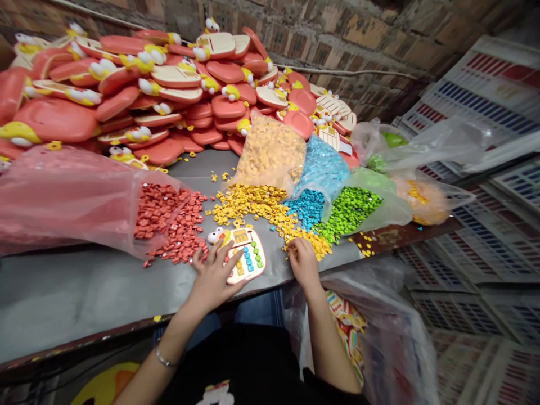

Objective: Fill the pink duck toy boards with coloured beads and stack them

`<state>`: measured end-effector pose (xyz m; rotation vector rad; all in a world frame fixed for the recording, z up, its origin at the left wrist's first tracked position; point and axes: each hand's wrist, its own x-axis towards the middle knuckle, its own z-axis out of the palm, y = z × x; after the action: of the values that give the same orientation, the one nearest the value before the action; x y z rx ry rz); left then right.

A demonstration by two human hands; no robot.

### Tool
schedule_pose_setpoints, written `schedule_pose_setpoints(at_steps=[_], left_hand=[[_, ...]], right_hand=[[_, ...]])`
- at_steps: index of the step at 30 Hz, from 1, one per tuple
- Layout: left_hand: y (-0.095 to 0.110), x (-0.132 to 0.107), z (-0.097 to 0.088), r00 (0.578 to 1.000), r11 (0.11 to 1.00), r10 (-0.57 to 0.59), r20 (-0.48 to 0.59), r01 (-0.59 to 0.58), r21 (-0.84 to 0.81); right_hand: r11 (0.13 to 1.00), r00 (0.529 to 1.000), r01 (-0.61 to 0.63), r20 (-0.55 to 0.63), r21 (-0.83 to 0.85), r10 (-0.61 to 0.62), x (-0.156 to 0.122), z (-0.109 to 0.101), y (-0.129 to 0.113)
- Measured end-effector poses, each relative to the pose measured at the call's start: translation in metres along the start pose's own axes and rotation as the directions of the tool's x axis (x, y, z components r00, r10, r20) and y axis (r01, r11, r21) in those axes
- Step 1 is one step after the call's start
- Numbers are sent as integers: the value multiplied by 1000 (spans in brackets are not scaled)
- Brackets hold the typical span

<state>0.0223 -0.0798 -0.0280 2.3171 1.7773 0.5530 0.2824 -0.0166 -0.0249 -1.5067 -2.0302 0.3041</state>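
Note:
A cream toy calculator panel with a red rim (258,269) lies on the grey table, bearing blue, green and yellow buttons, a small yellow window and bulging cartoon eyes. My left hand (214,277) rests over its left side with fingers spread, covering part of the button area. At the near edge of the spilled yellow buttons (270,205), my right hand (304,263) has its fingers bent together; whatever is between them is hidden. Red buttons (169,219) lie to the left, blue buttons (307,208) and green buttons (352,209) farther right.
Behind, red and cream toy shells (177,84) are heaped against a brick wall. A large pink bag (71,197) lies at left. An orange-filled bag (270,149) stands behind the yellow buttons. Below the table's right side, a clear bag (388,326) holds colourful panels.

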Motion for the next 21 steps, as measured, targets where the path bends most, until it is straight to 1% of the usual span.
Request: schedule_pose_setpoints(at_steps=[2, 4, 8, 11, 16, 21], left_hand=[[0, 0, -1, 1000, 1000, 2, 0, -2, 0], [1, 0, -1, 1000, 1000, -1, 2, 1, -5], [0, 1, -1, 1000, 1000, -6, 4, 6, -12], [0, 0, 0, 1000, 1000, 0, 3, 1, -11], [-1, 0, 1, 1000, 1000, 3, 1, -3, -12], [0, 0, 1, 1000, 1000, 9, -12, -9, -16]], right_hand=[[998, 1000, 16, 2, 53, -16, -2, 5, -9], [996, 998, 50, 20, 69, -51, -4, 13, -15], [988, 986, 126, 99, 88, -135, -7, 22, -16], [979, 978, 154, 120, 135, -171, -9, 19, -12], [968, 974, 181, 103, 173, -200, -9, 17, -8], [968, 976, 176, 94, 180, -195, -8, 17, -11]])
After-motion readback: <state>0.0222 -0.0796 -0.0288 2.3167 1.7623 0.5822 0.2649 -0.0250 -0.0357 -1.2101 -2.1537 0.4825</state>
